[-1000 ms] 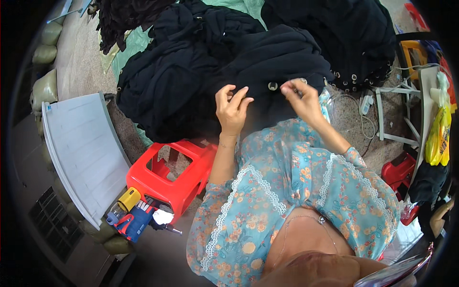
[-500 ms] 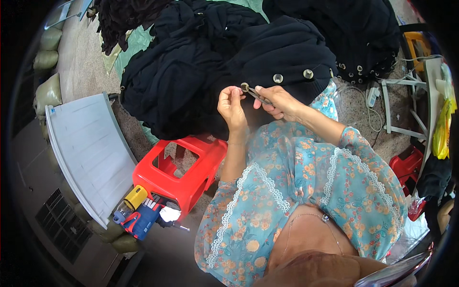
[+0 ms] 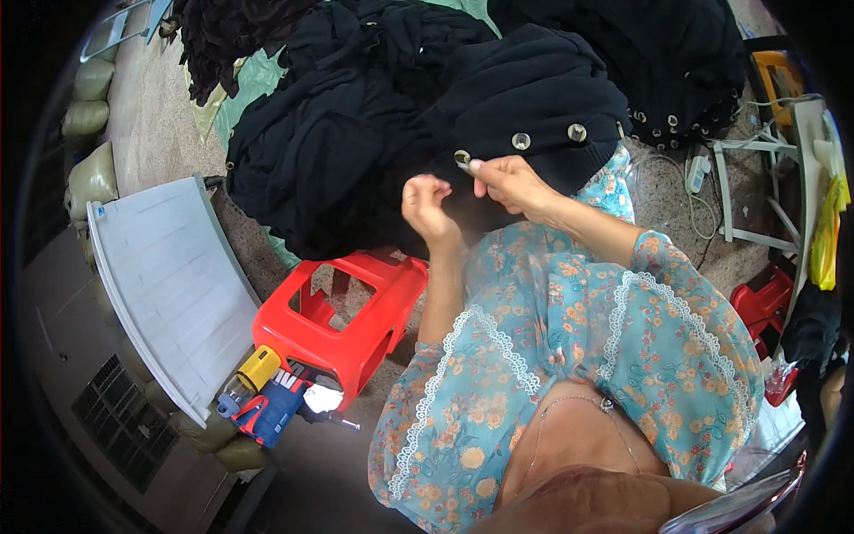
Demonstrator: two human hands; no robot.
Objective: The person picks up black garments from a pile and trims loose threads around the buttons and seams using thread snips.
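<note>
Across my lap lies a black knitted garment (image 3: pixel 525 84) with a row of round pale-rimmed buttons along its near edge. My right hand (image 3: pixel 514 187) is closed round small metal thread snips (image 3: pixel 463 166), mostly hidden by the fingers. Their tip meets the leftmost button (image 3: pixel 462 156) of the row. Two more buttons, a middle one (image 3: pixel 520 141) and a right one (image 3: pixel 576 133), lie beyond that hand. Just left of the snips, my left hand (image 3: pixel 429 209) is raised off the cloth with its fingers curled together. Whatever it may pinch is too small to make out.
A red plastic stool (image 3: pixel 334 329) stands at my left, beside a blue box (image 3: pixel 271 411) and a white panel (image 3: pixel 173 285). More black garments (image 3: pixel 623 53) are heaped at the far side. On the right, a power strip (image 3: pixel 698 173) with cables lies near a metal frame (image 3: pixel 756 233).
My left hand has come away from the leftmost button, down and to the left. The right hand stays at the button, and the snips are now more covered by its fingers.
</note>
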